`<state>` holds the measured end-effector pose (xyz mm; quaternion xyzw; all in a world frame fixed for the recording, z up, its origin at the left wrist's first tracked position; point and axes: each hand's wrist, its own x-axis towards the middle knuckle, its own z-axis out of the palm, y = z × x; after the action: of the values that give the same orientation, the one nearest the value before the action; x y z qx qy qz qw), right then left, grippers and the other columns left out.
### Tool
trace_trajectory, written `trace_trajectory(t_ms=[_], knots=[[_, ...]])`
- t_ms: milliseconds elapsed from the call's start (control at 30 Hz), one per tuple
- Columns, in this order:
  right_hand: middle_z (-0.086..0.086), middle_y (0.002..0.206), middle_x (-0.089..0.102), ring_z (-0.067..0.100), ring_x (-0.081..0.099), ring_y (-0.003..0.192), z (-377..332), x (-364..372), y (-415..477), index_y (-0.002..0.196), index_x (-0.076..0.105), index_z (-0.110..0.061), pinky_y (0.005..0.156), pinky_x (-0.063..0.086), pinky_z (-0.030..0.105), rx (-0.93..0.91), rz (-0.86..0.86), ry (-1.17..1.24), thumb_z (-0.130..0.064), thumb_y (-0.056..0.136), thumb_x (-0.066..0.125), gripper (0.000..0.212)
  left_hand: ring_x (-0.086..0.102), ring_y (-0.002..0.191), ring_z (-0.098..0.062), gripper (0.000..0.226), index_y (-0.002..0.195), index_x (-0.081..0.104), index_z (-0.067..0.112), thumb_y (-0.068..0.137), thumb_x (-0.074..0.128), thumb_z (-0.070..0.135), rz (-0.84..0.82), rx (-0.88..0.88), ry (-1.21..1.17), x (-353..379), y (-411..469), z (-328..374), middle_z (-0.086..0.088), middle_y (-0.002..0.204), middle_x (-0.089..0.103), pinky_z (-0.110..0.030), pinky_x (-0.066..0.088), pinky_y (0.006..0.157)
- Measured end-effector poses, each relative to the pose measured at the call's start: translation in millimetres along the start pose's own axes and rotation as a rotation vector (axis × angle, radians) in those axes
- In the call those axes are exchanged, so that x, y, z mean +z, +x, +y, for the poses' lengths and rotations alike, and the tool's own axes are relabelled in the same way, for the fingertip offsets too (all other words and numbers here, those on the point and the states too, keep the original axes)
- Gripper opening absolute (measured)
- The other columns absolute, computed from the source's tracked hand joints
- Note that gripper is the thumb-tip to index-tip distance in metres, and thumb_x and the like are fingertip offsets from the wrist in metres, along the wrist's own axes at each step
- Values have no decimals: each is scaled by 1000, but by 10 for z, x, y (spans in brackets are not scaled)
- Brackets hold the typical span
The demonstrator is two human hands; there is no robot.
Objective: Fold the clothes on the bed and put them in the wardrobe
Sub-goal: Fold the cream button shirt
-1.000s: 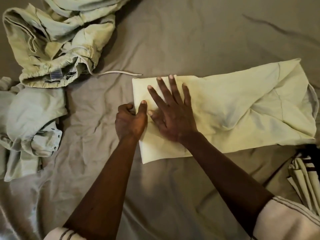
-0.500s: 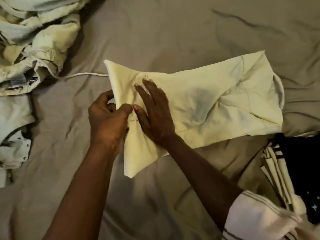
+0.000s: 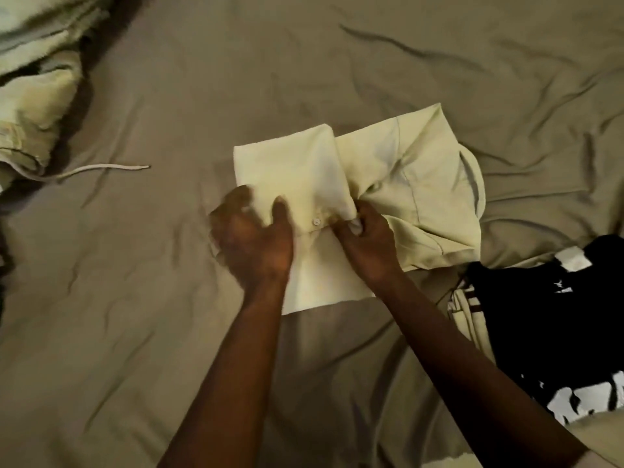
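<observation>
Fingers (image 3: 280, 212) of the left hand (image 3: 251, 244) and right hand (image 3: 366, 241) pinch the pale yellow shirt (image 3: 425, 184) near its button (image 3: 316, 221). Its left end has just been folded over, so it looks nearly wardrobe-ready.

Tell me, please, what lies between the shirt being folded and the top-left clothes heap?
Bare bedsheet, crossed by a white drawstring trailing from the heap toward the shirt; head view.

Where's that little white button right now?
Head view, near centre: the button sits on the pale shirt, between the left hand and right hand.
</observation>
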<state>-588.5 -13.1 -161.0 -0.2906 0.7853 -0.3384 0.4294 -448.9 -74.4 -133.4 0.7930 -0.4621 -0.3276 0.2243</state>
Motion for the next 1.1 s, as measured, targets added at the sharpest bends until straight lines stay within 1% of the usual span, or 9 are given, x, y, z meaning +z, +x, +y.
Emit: trace_trajectory(t_ms=[133,300,400,600,700,767,867,967,1100], knots=[[-2,120,70,21,64,108,79,136,29,136,61,-27,82,46,32,-131,188,-296,-45,101,59,39,68,104,-20,91,130,61,25,53,87,64,-127,-262,-56,-87,230,-323,2,117,67,-45,56,98],[10,124,54,26,58,101,224,120,36,153,48,-27,84,48,39,-422,480,-465,-34,103,62,52,74,99,-17,65,118,67,23,62,98,34,-331,-272,-154,-146,388,-302,4,111,75,-44,62,85],[4,135,59,28,57,116,345,73,91,145,59,-27,96,47,45,-593,306,-601,-26,104,54,41,76,100,-25,40,117,72,14,79,86,7,-505,-300,-245,-226,382,-138,-6,111,78,-39,61,82],[-2,145,61,17,54,135,98,-73,113,144,60,-26,116,39,40,-297,-259,-77,-44,104,40,47,77,97,-22,51,131,61,14,85,71,-5,-469,-152,-394,-394,-88,716,-6,116,74,-39,63,74],[-3,107,79,2,70,99,-111,-387,64,114,73,-16,93,52,25,42,-417,358,-36,95,56,32,77,86,-21,58,128,55,17,76,78,4,-357,-46,-350,-51,-502,1079,-3,104,73,-40,63,67],[-9,70,75,-5,68,71,-65,-675,126,85,69,-16,76,53,15,228,-352,705,-24,99,57,20,74,88,-19,69,130,50,21,67,78,19,-315,41,-257,320,-712,1220,3,101,72,-43,62,80],[-5,84,78,13,72,89,250,-1051,235,88,76,-24,97,57,43,190,109,547,-23,99,61,18,68,98,-22,78,145,37,26,76,76,24,-294,76,-110,873,-903,1351,2,110,70,-28,50,85],[-2,93,76,21,72,90,584,-1309,246,95,73,-31,89,57,52,194,450,299,-48,94,50,29,68,105,-25,83,151,31,25,81,75,31,-414,47,-56,1345,-925,1291,1,108,70,-26,47,88],[3,104,76,24,71,103,720,-1518,272,98,73,-30,99,55,49,297,204,392,-56,100,49,35,67,85,-8,56,135,53,27,84,74,36,-444,164,3,1392,-912,1127,11,76,69,-27,50,93]])
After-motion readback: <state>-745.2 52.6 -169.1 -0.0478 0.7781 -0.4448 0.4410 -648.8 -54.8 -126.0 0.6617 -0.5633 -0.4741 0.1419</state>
